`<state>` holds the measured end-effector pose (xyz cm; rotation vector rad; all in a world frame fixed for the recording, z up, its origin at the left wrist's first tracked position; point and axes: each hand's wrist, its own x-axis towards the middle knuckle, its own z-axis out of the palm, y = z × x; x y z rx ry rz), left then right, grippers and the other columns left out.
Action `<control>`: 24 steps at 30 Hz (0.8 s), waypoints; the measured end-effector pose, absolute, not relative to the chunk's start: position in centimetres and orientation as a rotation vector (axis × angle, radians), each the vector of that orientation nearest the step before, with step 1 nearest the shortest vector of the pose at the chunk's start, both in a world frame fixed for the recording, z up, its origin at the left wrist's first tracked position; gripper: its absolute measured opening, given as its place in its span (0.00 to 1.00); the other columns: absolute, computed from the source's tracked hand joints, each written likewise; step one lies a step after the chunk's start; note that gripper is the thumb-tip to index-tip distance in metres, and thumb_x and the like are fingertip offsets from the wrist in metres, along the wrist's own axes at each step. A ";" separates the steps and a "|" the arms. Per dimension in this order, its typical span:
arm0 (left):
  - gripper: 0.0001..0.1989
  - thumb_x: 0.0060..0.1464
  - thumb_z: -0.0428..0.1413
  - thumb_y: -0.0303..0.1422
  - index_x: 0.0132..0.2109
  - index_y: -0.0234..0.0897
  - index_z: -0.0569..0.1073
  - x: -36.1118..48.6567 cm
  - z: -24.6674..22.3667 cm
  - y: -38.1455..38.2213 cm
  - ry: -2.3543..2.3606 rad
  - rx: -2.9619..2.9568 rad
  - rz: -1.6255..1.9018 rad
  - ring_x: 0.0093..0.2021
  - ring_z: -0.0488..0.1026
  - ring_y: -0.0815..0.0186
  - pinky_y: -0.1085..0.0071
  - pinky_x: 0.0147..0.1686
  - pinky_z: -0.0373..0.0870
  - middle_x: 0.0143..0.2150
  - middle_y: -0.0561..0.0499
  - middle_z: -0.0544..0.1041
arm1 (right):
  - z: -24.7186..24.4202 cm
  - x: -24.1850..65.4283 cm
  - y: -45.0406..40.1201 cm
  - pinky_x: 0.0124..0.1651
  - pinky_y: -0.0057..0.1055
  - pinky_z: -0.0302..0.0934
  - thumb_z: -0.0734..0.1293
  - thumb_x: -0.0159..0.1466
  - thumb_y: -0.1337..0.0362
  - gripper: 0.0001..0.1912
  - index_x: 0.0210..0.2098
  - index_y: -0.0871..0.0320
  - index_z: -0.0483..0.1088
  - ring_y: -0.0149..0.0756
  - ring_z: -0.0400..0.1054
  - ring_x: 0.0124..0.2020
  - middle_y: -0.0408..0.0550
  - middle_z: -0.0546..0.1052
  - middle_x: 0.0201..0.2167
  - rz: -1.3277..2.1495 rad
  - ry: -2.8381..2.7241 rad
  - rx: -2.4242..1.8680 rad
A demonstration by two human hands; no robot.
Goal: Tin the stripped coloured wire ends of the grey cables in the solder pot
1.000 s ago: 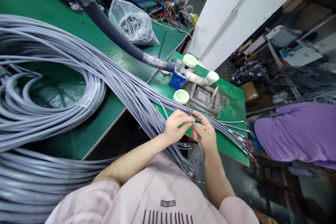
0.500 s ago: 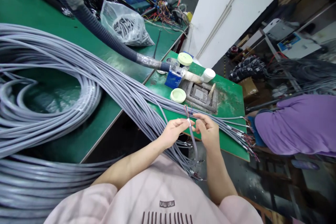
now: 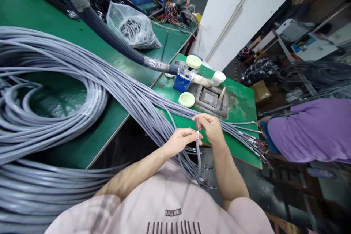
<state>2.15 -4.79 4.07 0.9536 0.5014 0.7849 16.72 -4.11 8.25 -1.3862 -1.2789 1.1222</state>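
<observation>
Between thumb and fingers, my left hand (image 3: 181, 140) pinches the end of a grey cable (image 3: 199, 159) at its white band. Thin coloured wires (image 3: 196, 124) stick up out of that end. My right hand (image 3: 210, 128) is closed at the wires, its thumb and forefinger pinching them just above the band. The cable curves down from my hands toward my lap. Behind them a thick bundle of grey cables (image 3: 148, 106) crosses the green bench, its stripped ends (image 3: 259, 146) fanned out at the right edge.
A solder pot (image 3: 210, 97) sits behind my hands, near a pale green dish (image 3: 187, 99), a white cup (image 3: 218, 78) and a blue box (image 3: 181, 82). A ribbed hose (image 3: 117, 40) hangs across the bench. A person in a purple shirt (image 3: 309, 129) is at the right.
My right hand has moved left and up and closed on the thin wires. The left hand keeps its pinch, a little lower. The cable below hangs straighter.
</observation>
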 end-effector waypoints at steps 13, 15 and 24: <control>0.16 0.49 0.62 0.45 0.31 0.34 0.80 2.5 3.0 -5.0 0.545 0.915 0.827 0.35 0.75 0.64 0.68 0.42 0.70 0.31 0.46 0.81 | 8.1 16.9 -4.9 0.25 0.27 0.57 0.72 0.54 0.59 0.08 0.23 0.55 0.77 0.28 0.61 0.21 0.41 0.74 0.21 0.916 -1.224 -1.388; 0.16 0.49 0.62 0.45 0.33 0.34 0.80 2.5 2.8 -4.8 0.541 0.841 0.838 0.33 0.75 0.65 0.68 0.42 0.70 0.30 0.47 0.81 | 7.6 17.2 -5.0 0.26 0.28 0.58 0.71 0.55 0.60 0.07 0.24 0.55 0.77 0.29 0.62 0.21 0.41 0.73 0.20 0.850 -1.244 -1.371; 0.18 0.43 0.66 0.45 0.32 0.33 0.79 2.7 3.4 -3.6 0.520 0.586 0.899 0.28 0.74 0.67 0.70 0.34 0.70 0.28 0.48 0.79 | 6.0 18.6 -7.5 0.50 0.45 0.65 0.64 0.62 0.66 0.15 0.47 0.47 0.75 0.42 0.69 0.48 0.49 0.76 0.47 0.241 -1.937 -1.225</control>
